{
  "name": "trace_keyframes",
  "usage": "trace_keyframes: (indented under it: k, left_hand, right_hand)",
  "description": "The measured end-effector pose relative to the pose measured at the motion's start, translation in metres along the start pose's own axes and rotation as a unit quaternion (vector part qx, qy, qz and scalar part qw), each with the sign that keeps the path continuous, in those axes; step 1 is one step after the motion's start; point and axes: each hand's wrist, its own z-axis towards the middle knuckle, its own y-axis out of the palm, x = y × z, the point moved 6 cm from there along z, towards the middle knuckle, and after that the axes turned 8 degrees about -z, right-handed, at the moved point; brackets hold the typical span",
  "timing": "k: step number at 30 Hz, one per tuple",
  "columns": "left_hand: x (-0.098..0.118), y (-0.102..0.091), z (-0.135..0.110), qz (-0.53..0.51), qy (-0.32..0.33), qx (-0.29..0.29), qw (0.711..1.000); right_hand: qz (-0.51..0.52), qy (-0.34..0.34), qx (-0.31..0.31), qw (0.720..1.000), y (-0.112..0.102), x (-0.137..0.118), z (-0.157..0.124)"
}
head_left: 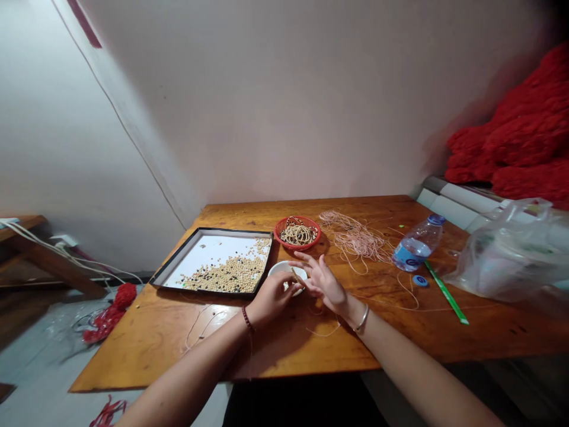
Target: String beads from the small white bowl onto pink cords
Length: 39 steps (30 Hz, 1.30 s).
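My left hand [272,296] is closed in a pinch on a short strand of beads on a thread, just over a small white dish [280,268]. My right hand [323,280] sits beside it with fingers partly spread, its thumb and fingertips meeting the left hand at the strand. A thin pink cord trails from the hands across the wooden table [222,350]. To the left lies a black-rimmed white tray [208,249] scattered with tan beads [231,274]. A red bowl [297,232] behind the dish holds finished bead strings.
A loose heap of pink cord [355,237] lies at the back right. A water bottle [416,244] lies on its side by a blue cap [419,280] and a green stick [446,293]. A clear plastic bag [511,255] and red yarn [524,136] fill the right.
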Motion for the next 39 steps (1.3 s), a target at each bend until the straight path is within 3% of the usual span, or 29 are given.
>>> trace_keyframes:
  k: [4,9,13,27,39]
  left_hand:
    - [0.0,0.004,0.0,-0.034,-0.007,-0.016,0.999]
    - [-0.007,0.003,0.001,-0.052,-0.014,0.01,0.999]
    - [-0.009,0.003,0.002,-0.071,-0.023,-0.002,0.997]
    - [0.001,0.003,0.002,-0.069,-0.002,-0.019,0.997]
    - [0.002,0.007,0.0,-0.057,-0.003,-0.007,0.998]
  right_hand:
    - [-0.03,-0.028,-0.028,0.999,0.006,0.001,-0.003]
    - [-0.053,-0.038,-0.016,0.998,0.006,0.002,-0.005]
    - [-0.058,-0.033,-0.014,0.998,0.008,0.005,-0.004]
    - [-0.052,-0.039,-0.054,0.996,0.021,0.004,-0.008]
    - [-0.089,-0.061,-0.041,0.993,0.019,0.007,-0.011]
